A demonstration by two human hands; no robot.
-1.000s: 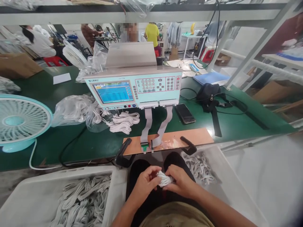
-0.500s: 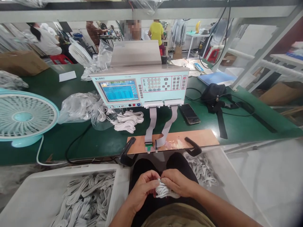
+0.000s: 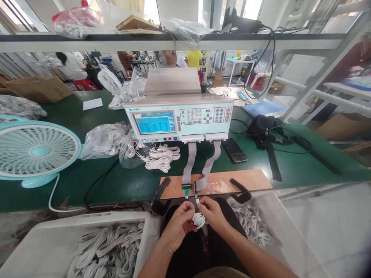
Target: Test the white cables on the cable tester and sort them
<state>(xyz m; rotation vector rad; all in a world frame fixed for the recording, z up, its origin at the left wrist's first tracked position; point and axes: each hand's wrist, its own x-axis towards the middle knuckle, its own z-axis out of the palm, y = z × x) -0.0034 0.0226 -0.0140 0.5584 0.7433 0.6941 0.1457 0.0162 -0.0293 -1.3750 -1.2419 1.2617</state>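
A small coiled bundle of white cable [image 3: 199, 220] hangs between my two hands, just in front of the board's edge. My left hand [image 3: 179, 224] pinches one side of it, its fingertips close to the small green circuit board [image 3: 186, 191]. With thumb and fingers closed, my right hand [image 3: 215, 217] grips a white plug end [image 3: 197, 201] that points at the metal connector on the right grey ribbon cable [image 3: 205, 175]. Whether plug and connector touch, I cannot tell. Both ribbon cables run up to the tester [image 3: 179, 121], whose blue screen is lit.
Black clamps [image 3: 160, 197] hold the copper-coloured board [image 3: 240, 179] to the green table. White tubs of coiled cables [image 3: 107, 247] stand on both sides of my lap. A fan [image 3: 40, 150], a phone [image 3: 234, 150] and a black bag [image 3: 262, 121] lie around the tester. Several people work beyond.
Both hands have moved up and forward from my lap to the board's edge with the cable bundle. The plug end now shows at the connector. The camera view has tilted upward.
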